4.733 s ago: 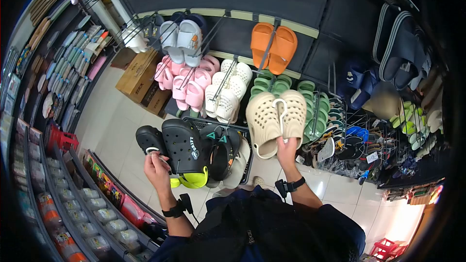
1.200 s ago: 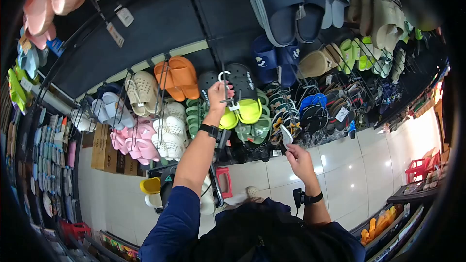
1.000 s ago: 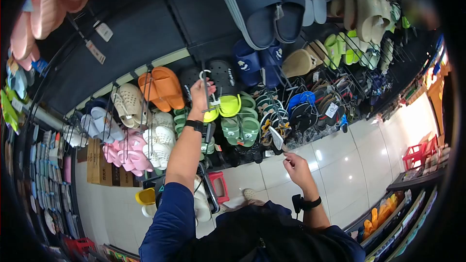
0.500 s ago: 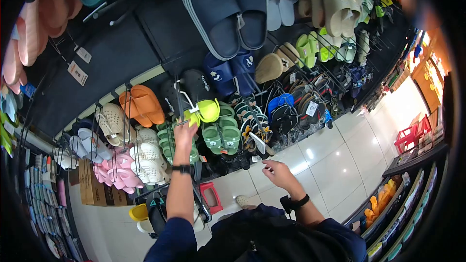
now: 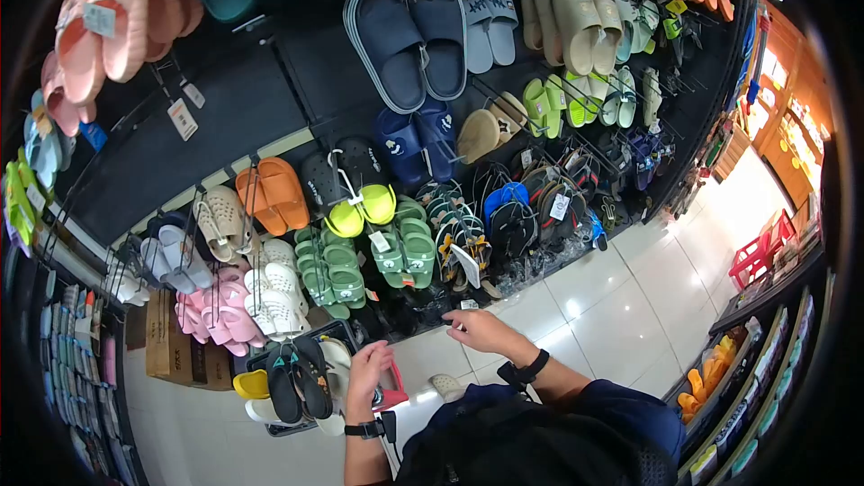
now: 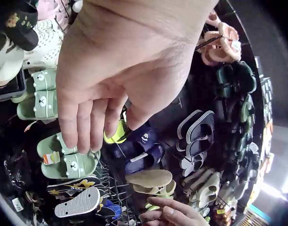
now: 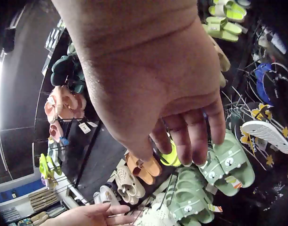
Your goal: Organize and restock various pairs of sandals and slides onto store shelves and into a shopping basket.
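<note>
Dark clogs with bright yellow parts (image 5: 362,207) hang from a white hanger on the rack, clear of both hands. My left hand (image 5: 367,371) is low over the black basket's right side, fingers loose and empty; the left wrist view shows this hand (image 6: 120,70) with fingers extended. My right hand (image 5: 486,333) is in front of the lower rack, holding nothing; its fingers hang loosely bent in the right wrist view (image 7: 153,89). Green sandals (image 5: 405,247) hang beyond the hands, beside a white-soled slipper (image 5: 465,265).
Orange slides (image 5: 273,196), beige clogs (image 5: 220,225) and white clogs (image 5: 274,292) hang to the left. A basket with black sandals (image 5: 297,380) stands on the floor near a red handle. Large dark slides (image 5: 396,45) hang above; a red stool (image 5: 763,247) stands right.
My left hand has let go of the dark and yellow clogs and moved down towards my body. My right hand has shifted slightly left. The head view has turned, showing more of the upper rack.
</note>
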{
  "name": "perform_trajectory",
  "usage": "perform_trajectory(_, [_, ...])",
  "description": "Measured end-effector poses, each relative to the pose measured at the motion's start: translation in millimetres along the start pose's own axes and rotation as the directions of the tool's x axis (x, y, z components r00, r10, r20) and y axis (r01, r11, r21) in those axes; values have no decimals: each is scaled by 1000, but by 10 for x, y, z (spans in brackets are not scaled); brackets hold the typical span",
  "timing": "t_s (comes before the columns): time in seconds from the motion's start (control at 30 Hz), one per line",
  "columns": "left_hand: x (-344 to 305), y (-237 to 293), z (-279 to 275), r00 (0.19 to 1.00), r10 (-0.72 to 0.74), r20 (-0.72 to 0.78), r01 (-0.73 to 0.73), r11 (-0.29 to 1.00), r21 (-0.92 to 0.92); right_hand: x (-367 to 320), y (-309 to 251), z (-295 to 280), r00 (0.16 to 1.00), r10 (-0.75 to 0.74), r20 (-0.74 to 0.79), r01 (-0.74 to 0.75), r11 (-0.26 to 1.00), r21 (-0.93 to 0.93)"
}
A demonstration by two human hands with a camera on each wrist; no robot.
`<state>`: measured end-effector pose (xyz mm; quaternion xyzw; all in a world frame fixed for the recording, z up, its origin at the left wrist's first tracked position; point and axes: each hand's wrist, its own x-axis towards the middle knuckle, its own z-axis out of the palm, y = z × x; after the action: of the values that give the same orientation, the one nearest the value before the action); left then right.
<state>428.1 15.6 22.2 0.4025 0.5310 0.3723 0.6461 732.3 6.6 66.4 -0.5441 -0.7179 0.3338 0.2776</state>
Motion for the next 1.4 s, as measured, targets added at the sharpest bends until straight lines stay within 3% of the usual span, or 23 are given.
perform_trajectory(0.17, [-542, -260, 129, 998, 0, -68, 1, 1000, 23, -533, -102, 90, 996, 12, 83, -9, 999, -35])
perform_trajectory(0.27, [-703, -398, 298, 997, -10, -73, 11, 1000, 22, -825, -47, 6, 993, -65, 101, 73, 995, -69])
perform_trajectory(0.37, [-792, -351, 524, 997, 32, -73, -30, 999, 34, -997, 139, -197, 993, 3, 118, 15, 988, -152])
perform_trajectory(0.43, [-774, -293, 697, 991, 103, -85, -98, 993, 62, -1083, 243, -381, 997, -5, 71, 15, 990, -140])
perform_trajectory(0.5, [-710, -215, 896, 988, 128, -88, -123, 990, 63, -1158, 343, -611, 994, 25, -107, -30, 999, -46])
perform_trajectory(0.6, [-544, -74, 1309, 981, 176, -87, -167, 981, 102, -1186, 521, -1100, 986, 30, -163, -38, 998, -47])
perform_trajectory(0.7, [-279, 57, 1875, 976, 205, -67, -196, 972, 126, -1213, 834, -1592, 970, 70, -231, -72, 997, -3])
perform_trajectory(0.83, [230, 212, 2838, 971, 236, -17, -230, 957, 177, -1225, 1473, -2352, 940, -3, -340, 4, 1000, 2])
perform_trajectory(0.9, [455, 325, 3278, 953, 290, 92, -302, 936, 179, -1219, 1718, -2771, 920, -43, -390, 14, 997, -77])
perform_trajectory(1.03, [717, 608, 4019, 901, 383, 205, -420, 889, 184, -1017, 2007, -3653, 868, -80, -489, 17, 991, -132])
perform_trajectory(1.17, [800, 803, 4369, 880, 429, 202, -464, 868, 178, -600, 1731, -4603, 780, -173, -601, 89, 982, -167])
perform_trajectory(1.23, [813, 856, 4428, 874, 438, 212, -476, 860, 184, -267, 1642, -4996, 645, -445, -621, 239, 889, -389])
perform_trajectory(1.4, [890, 971, 4342, 870, 470, 146, -491, 852, 184, 710, 1483, -5631, 666, -506, -548, 144, 808, -571])
